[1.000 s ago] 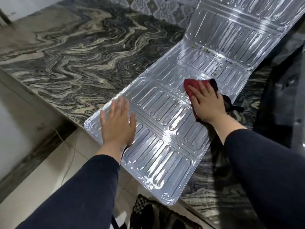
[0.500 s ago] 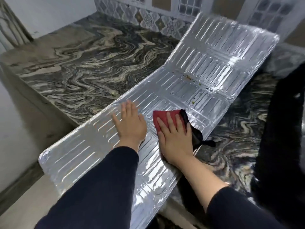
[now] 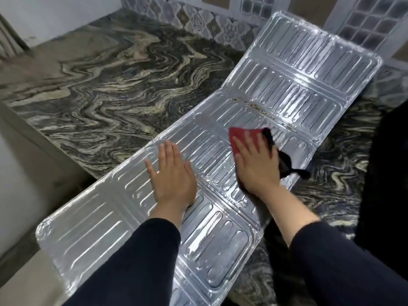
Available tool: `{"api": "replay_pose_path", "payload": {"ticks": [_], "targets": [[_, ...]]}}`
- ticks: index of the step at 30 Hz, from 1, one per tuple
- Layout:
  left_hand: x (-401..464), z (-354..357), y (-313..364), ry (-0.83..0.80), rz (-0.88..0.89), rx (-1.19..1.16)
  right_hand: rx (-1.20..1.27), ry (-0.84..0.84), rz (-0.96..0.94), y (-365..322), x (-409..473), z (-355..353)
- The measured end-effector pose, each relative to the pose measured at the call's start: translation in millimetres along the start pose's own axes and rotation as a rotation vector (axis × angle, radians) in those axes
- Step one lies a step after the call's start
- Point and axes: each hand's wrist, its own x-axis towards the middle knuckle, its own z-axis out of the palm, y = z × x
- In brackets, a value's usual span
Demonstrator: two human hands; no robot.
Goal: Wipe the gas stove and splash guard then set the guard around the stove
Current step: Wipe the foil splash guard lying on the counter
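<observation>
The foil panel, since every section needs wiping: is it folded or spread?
Spread: the foil panel lies unfolded along the counter, only its far section angled upward.

left sleeve [image 3: 141, 261]: dark, long, reaching the wrist | right sleeve [image 3: 344, 261]: same dark cloth (ends mid-forearm)

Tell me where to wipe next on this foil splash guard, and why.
Probably slide the right hand and its red cloth forward to the fold just ahead, since brownish specks sit along it. The left hand lies flat on the splash guard, so the sheet should hold steady.
</observation>
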Motion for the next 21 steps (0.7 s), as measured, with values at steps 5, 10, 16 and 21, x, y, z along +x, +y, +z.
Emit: {"api": "replay_pose_path", "payload": {"ticks": [5,10,16,21], "targets": [[1.3,2.0,1.8,0.025,-0.01,-0.013,0.091,-0.081,-0.412,-54.3,-13.9,0.8],[0.6,3.2,0.1,0.058,-0.002,-0.027,0.067,-0.066,-0.382,-62.7,78.0,-4.2],[1.0,4.5,0.8,0.057,-0.016,-0.037,0.016,-0.143,-0.193,-59.4,110.2,-5.3],[2.2,4.3,1.3,0.054,-0.021,-0.046,0.008,-0.079,-0.438,-72.1,38.8,-1.3]]}}
